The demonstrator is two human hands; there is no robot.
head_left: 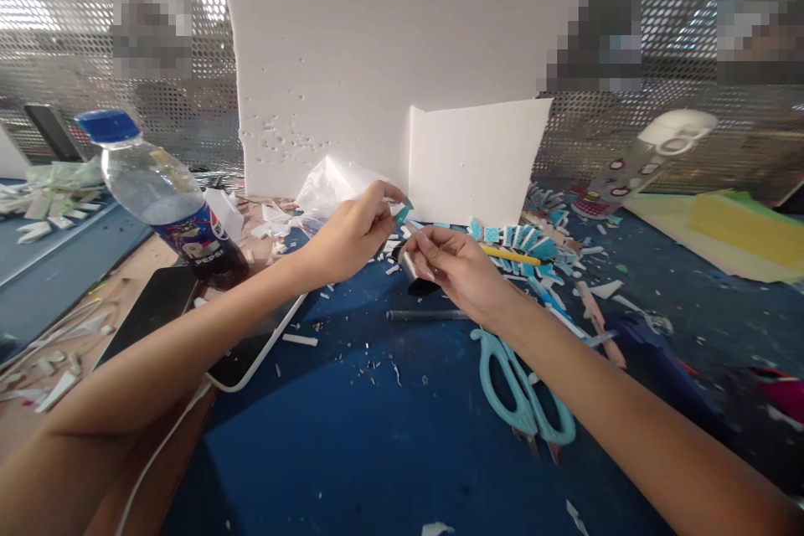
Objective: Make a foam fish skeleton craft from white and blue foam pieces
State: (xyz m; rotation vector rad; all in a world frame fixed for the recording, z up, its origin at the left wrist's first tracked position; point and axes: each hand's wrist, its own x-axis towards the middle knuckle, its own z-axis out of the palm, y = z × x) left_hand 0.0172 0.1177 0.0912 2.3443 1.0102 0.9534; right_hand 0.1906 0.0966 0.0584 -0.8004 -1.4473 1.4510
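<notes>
My left hand (355,234) is raised over the far part of the blue mat, thumb and fingers pinched on a small teal piece (403,213). Close beside it, my right hand (461,268) is closed, its thumb and fingertips pressed together. What those fingertips hold is too small to make out. A dark, rounded object (422,285) shows just under the right fingers; whether it is held or lies on the mat, I cannot tell. A grey pen (427,315) lies in front of the hands. Light-blue scissors (512,389) lie below my right wrist.
A white foam board (377,33) stands behind, with a smaller white panel (477,163) against it. A Pepsi bottle (198,243) and a phone (151,310) are at left. Blue patterned scraps (521,236), a yellow stick (512,255) and a tumbler (634,163) are at right.
</notes>
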